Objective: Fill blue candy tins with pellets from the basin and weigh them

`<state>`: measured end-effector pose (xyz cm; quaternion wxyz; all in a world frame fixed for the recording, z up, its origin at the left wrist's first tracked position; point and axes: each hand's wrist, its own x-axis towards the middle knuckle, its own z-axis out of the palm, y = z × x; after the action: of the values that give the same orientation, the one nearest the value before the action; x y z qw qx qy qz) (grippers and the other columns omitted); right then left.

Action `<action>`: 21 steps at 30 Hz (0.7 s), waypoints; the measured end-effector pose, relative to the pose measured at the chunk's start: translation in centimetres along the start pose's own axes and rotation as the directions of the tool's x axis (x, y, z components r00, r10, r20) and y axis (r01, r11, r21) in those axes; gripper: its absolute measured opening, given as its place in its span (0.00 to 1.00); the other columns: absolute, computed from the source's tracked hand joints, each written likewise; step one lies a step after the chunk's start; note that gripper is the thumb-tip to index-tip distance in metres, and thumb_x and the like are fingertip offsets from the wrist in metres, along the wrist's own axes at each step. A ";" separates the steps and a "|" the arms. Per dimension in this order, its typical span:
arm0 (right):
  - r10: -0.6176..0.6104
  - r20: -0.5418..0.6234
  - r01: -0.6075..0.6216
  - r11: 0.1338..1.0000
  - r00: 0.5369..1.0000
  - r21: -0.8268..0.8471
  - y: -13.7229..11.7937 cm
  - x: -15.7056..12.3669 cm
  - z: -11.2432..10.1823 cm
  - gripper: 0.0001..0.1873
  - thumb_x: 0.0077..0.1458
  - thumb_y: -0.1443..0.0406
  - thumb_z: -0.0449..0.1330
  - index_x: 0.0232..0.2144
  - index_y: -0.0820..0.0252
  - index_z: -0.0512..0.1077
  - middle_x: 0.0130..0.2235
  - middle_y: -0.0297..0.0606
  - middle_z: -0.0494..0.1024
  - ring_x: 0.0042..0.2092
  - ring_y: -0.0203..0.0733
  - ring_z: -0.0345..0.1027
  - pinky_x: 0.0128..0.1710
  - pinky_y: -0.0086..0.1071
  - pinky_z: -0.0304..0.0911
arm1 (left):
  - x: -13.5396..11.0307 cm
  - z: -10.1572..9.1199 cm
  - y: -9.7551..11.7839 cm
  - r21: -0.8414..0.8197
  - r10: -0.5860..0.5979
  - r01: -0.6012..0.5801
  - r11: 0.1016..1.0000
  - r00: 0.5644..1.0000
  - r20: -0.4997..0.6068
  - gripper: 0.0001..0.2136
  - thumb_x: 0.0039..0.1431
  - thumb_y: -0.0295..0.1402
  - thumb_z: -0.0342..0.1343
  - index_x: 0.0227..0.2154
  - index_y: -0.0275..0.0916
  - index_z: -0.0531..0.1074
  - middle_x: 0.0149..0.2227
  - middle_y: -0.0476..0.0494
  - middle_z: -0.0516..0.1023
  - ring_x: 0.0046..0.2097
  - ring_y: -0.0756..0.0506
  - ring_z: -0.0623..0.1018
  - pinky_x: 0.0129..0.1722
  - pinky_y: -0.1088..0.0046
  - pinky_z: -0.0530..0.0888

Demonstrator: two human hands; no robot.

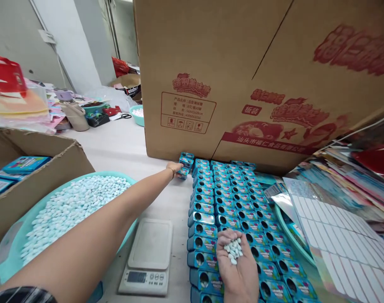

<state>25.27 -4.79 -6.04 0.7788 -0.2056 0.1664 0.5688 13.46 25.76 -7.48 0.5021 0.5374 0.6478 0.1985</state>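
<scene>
Rows of small blue candy boxes (229, 198) with round holes cover the table in front of a large carton. My left hand (176, 167) reaches far forward to the rear left corner of the rows and touches a blue box (184, 165) there; its fingers are mostly hidden. My right hand (237, 263) hovers palm up over the near rows, cupped around a small heap of white candies (233, 249). A teal basin (128, 180) full of white candies sits at the left under my left arm.
A white digital scale (149, 256) lies between the basin and the boxes. A big printed cardboard carton (261, 75) stands behind. An open cardboard box (37, 168) is at left, sticker sheets (337, 235) and another teal basin rim (289, 235) at right, clutter at the far left.
</scene>
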 end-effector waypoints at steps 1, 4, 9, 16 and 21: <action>-0.006 0.002 0.006 1.000 1.000 -0.006 -0.1 0.1 0.0 0.09 0.49 0.74 0.59 0.29 0.58 0.62 0.28 0.29 0.64 0.28 0.31 0.63 0.25 0.25 0.68 | 0.6 0.3 0.1 0.022 0.003 -0.003 1.000 1.000 -0.009 0.16 0.63 0.38 0.54 0.51 0.35 0.68 0.50 0.39 0.72 0.47 0.43 0.75 0.45 0.60 0.75; -0.010 -0.017 0.010 1.000 1.000 -0.006 -0.2 0.6 0.2 0.10 0.48 0.75 0.59 0.29 0.58 0.62 0.28 0.29 0.63 0.28 0.30 0.62 0.25 0.24 0.67 | 2.0 0.0 0.4 0.199 0.107 -0.095 0.975 0.993 -0.048 0.17 0.63 0.39 0.54 0.50 0.35 0.68 0.50 0.39 0.72 0.47 0.43 0.75 0.45 0.59 0.75; -0.014 0.004 0.014 0.999 1.000 -0.034 -0.5 1.5 -0.1 0.11 0.48 0.75 0.60 0.29 0.58 0.62 0.29 0.29 0.63 0.29 0.30 0.62 0.26 0.25 0.66 | 3.9 -2.4 1.3 0.497 0.468 -0.397 0.771 0.884 -0.020 0.17 0.59 0.35 0.56 0.51 0.42 0.69 0.56 0.39 0.66 0.59 0.38 0.65 0.56 0.60 0.65; -0.067 -0.079 0.066 0.998 0.995 -0.016 -1.6 2.4 -0.3 0.13 0.46 0.75 0.62 0.28 0.58 0.61 0.28 0.28 0.61 0.28 0.30 0.60 0.24 0.24 0.65 | 7.3 -3.5 3.3 0.641 0.583 -0.681 0.353 0.697 0.418 0.07 0.59 0.35 0.56 0.37 0.39 0.74 0.45 0.43 0.73 0.50 0.43 0.72 0.49 0.63 0.69; -0.048 -0.120 0.051 0.998 0.992 0.025 -1.2 2.6 0.2 0.13 0.46 0.75 0.61 0.29 0.58 0.61 0.28 0.28 0.61 0.28 0.30 0.59 0.23 0.24 0.65 | 8.1 -4.4 3.6 0.669 0.559 -0.717 0.197 0.643 0.524 0.11 0.61 0.31 0.50 0.42 0.44 0.75 0.44 0.43 0.74 0.49 0.44 0.73 0.45 0.69 0.69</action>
<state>27.15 -2.91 -6.99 0.7841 -0.2324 0.2156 0.5335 12.10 35.48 -6.32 0.0998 0.9389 0.3292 0.0064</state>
